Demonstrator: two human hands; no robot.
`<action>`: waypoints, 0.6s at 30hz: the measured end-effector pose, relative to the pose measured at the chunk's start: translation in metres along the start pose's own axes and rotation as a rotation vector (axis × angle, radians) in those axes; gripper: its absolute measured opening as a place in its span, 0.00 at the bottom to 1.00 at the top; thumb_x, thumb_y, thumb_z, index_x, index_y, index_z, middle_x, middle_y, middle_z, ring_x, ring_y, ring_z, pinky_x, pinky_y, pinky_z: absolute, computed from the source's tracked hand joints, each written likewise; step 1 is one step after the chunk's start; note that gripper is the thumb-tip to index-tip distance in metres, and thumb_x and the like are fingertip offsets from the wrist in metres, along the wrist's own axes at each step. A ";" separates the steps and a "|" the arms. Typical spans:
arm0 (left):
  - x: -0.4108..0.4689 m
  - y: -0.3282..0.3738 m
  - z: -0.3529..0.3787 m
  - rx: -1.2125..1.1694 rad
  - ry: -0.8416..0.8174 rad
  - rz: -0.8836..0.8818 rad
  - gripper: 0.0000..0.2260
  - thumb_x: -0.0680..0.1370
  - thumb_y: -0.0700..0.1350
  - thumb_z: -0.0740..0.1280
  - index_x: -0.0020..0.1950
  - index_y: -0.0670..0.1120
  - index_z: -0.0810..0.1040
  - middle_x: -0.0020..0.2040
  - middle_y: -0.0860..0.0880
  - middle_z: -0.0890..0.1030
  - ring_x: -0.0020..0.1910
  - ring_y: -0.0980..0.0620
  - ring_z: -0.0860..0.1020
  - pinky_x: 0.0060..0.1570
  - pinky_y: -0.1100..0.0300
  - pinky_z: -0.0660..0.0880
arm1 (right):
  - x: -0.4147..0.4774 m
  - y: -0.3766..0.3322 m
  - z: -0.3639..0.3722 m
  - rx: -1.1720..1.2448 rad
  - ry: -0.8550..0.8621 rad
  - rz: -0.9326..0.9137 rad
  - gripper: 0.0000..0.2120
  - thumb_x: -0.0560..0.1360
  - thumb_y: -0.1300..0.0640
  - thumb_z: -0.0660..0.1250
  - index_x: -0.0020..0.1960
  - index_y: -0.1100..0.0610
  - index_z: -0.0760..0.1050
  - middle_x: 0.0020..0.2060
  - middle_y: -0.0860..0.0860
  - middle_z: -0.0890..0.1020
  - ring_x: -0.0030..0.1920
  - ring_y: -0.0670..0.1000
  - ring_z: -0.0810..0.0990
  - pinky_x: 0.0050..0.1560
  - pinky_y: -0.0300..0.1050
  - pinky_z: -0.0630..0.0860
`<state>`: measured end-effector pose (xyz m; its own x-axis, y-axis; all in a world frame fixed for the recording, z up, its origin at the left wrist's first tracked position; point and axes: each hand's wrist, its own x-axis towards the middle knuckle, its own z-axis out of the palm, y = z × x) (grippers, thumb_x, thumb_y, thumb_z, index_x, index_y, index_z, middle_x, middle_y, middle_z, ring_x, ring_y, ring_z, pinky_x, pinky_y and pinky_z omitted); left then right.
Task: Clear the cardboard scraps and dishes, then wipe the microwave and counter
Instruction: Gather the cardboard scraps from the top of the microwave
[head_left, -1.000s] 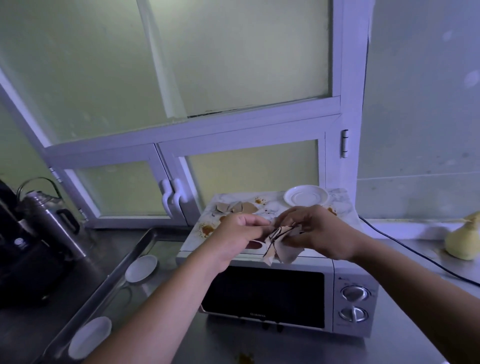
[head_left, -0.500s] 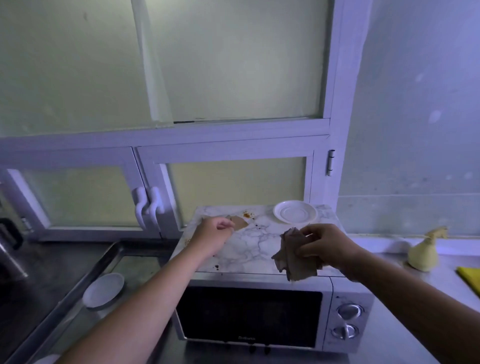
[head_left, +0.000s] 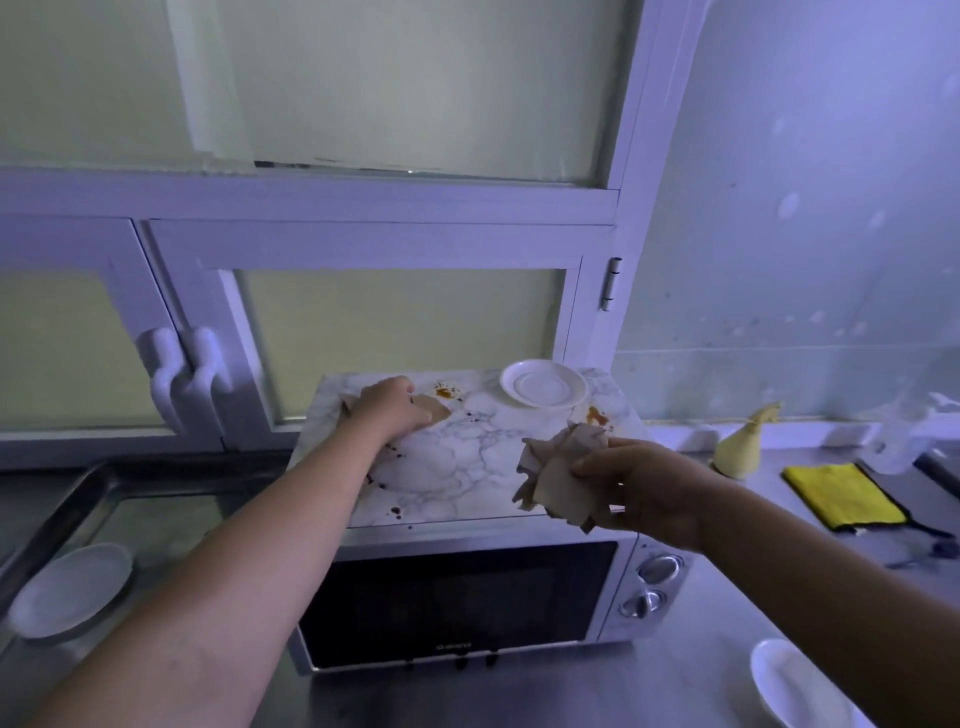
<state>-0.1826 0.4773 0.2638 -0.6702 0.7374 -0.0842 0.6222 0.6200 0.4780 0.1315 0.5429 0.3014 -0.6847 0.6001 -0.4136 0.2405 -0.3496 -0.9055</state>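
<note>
While left hand (head_left: 390, 408) fingers press a flat scrap (head_left: 434, 407), right hand (head_left: 641, 491) fingers clench crumpled brown scraps (head_left: 561, 475).

One second ago both hands worked together on the bundle of scraps (head_left: 563, 480). Now the left hand (head_left: 392, 405) has moved away to the back of the microwave top (head_left: 467, 457) and lies on a flat cardboard piece (head_left: 434, 408), while the right hand (head_left: 641, 491) alone grips the bundle.
</note>
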 end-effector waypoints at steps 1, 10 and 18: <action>0.003 0.001 0.002 -0.006 0.009 0.006 0.19 0.75 0.50 0.71 0.64 0.47 0.76 0.66 0.43 0.78 0.63 0.43 0.75 0.60 0.54 0.73 | -0.002 0.001 0.000 0.023 -0.005 0.017 0.13 0.74 0.66 0.68 0.58 0.60 0.80 0.47 0.58 0.84 0.46 0.55 0.81 0.36 0.43 0.79; 0.002 0.007 0.013 -0.205 0.181 0.133 0.11 0.80 0.39 0.63 0.61 0.46 0.78 0.60 0.42 0.80 0.51 0.43 0.77 0.40 0.58 0.68 | -0.017 0.017 -0.003 0.174 0.017 0.068 0.20 0.64 0.62 0.74 0.55 0.60 0.77 0.43 0.55 0.83 0.43 0.53 0.82 0.41 0.49 0.81; -0.070 0.035 -0.007 -0.689 0.203 0.119 0.12 0.73 0.36 0.74 0.51 0.50 0.79 0.42 0.52 0.81 0.41 0.52 0.79 0.39 0.62 0.75 | -0.029 0.030 -0.011 0.143 -0.146 -0.126 0.12 0.67 0.61 0.74 0.50 0.57 0.85 0.49 0.58 0.85 0.44 0.53 0.85 0.39 0.45 0.81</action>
<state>-0.1169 0.4450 0.2924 -0.7171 0.6839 0.1345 0.3441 0.1794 0.9216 0.1657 0.5228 0.2856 -0.7976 0.5389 -0.2710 0.0545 -0.3831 -0.9221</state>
